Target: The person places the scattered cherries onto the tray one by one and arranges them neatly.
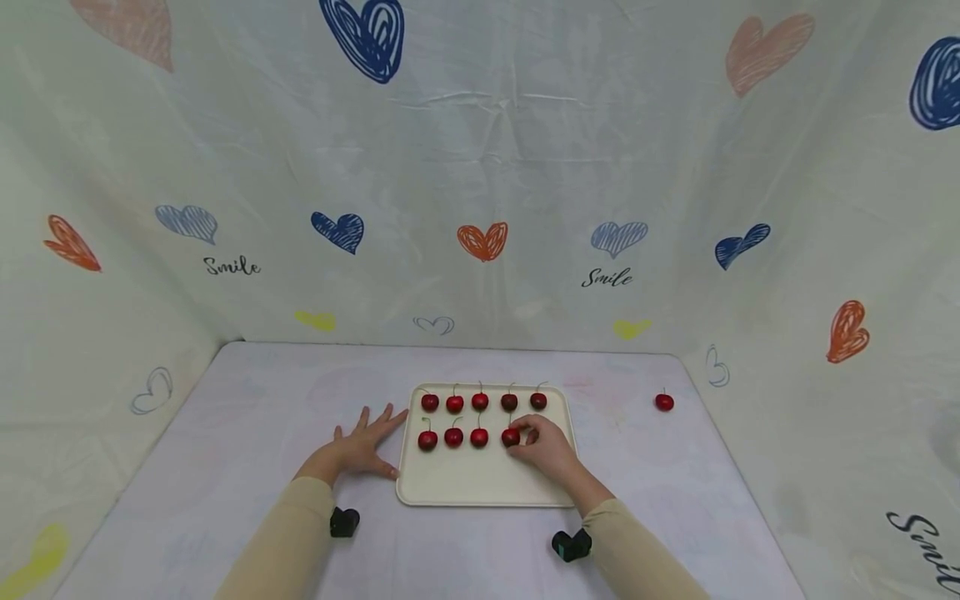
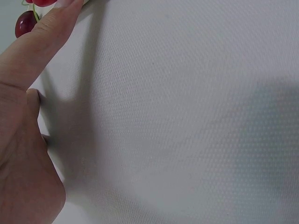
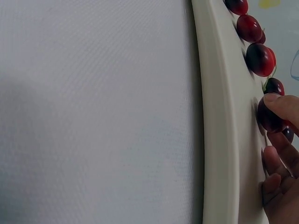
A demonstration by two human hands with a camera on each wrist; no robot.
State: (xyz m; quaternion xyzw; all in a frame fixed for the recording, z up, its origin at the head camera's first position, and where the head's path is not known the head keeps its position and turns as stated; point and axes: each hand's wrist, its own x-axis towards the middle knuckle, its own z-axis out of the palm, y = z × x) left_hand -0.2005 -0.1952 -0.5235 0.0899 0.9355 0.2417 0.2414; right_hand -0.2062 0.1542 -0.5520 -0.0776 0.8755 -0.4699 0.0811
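A cream rectangular tray (image 1: 480, 487) lies on the white table and bears two rows of dark red cherries with stems. Several cherries (image 1: 480, 402) make up the back row. Three more (image 1: 453, 437) stand in the front row, left of the one in my right hand (image 1: 551, 457). That hand pinches this cherry (image 1: 510, 437) between thumb and fingers, low over the tray; the right wrist view shows the thumb on top of the cherry (image 3: 268, 116). With fingers spread, my left hand (image 1: 358, 448) rests at the tray's left edge, its thumb and a fingertip at the rim.
A single cherry (image 1: 663, 402) lies on the table to the right of the tray. Small black objects (image 1: 344, 522) sit beside both wrists. A white curtain (image 1: 540, 283) printed with hearts encloses the back and sides of the table.
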